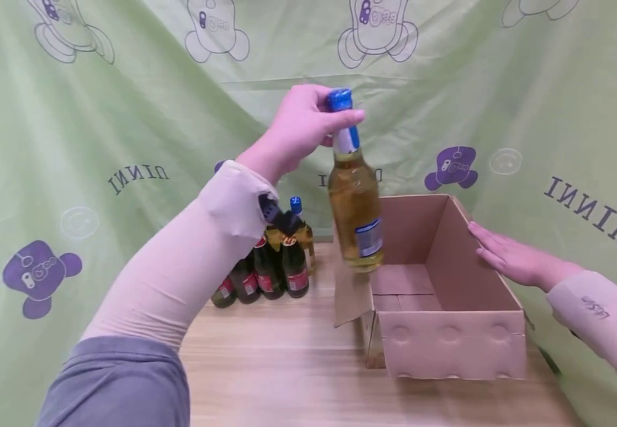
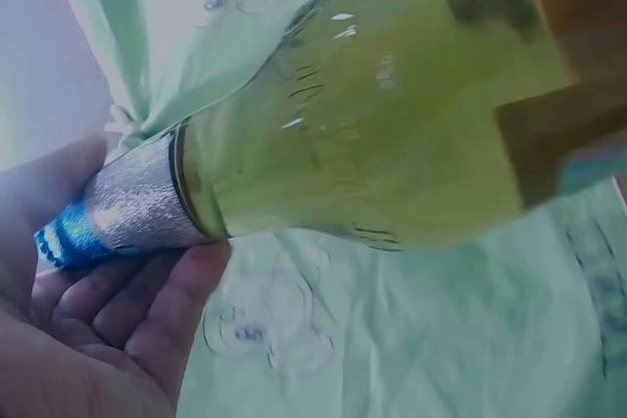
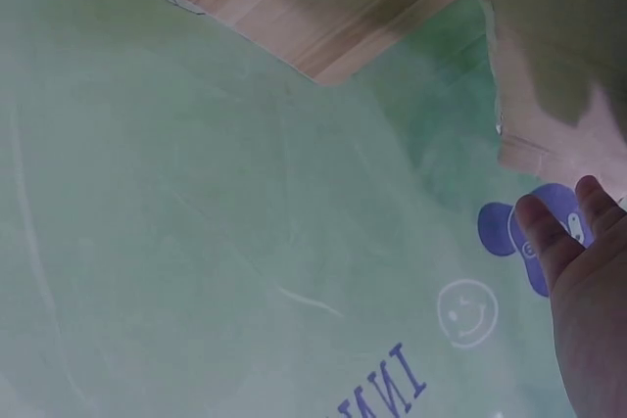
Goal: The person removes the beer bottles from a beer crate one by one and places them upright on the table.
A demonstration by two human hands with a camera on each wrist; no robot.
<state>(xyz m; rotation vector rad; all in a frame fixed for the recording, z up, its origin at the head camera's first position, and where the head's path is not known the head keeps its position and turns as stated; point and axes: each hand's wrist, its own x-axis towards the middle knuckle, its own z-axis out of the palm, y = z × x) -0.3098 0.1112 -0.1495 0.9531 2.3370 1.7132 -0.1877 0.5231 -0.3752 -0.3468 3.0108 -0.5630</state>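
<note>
My left hand (image 1: 308, 121) grips a clear glass bottle (image 1: 355, 196) of yellow liquid by its neck, just under the blue cap. The bottle hangs nearly upright above the left wall of an open cardboard box (image 1: 452, 344). In the left wrist view the fingers curl round the silver and blue foil (image 2: 137, 193) on the neck. With straight fingers, my right hand (image 1: 516, 255) rests against the top edge of the box's right wall. The right wrist view shows only part of that hand (image 3: 593, 291) beside the cardboard (image 3: 558, 66).
Several dark green bottles (image 1: 268, 273) with red labels stand on the wooden table (image 1: 276, 367) left of the box. Behind them is another blue-capped bottle (image 1: 308, 243). A flap hangs out on the box's left side and another at its front. A green printed curtain (image 1: 143, 118) hangs behind.
</note>
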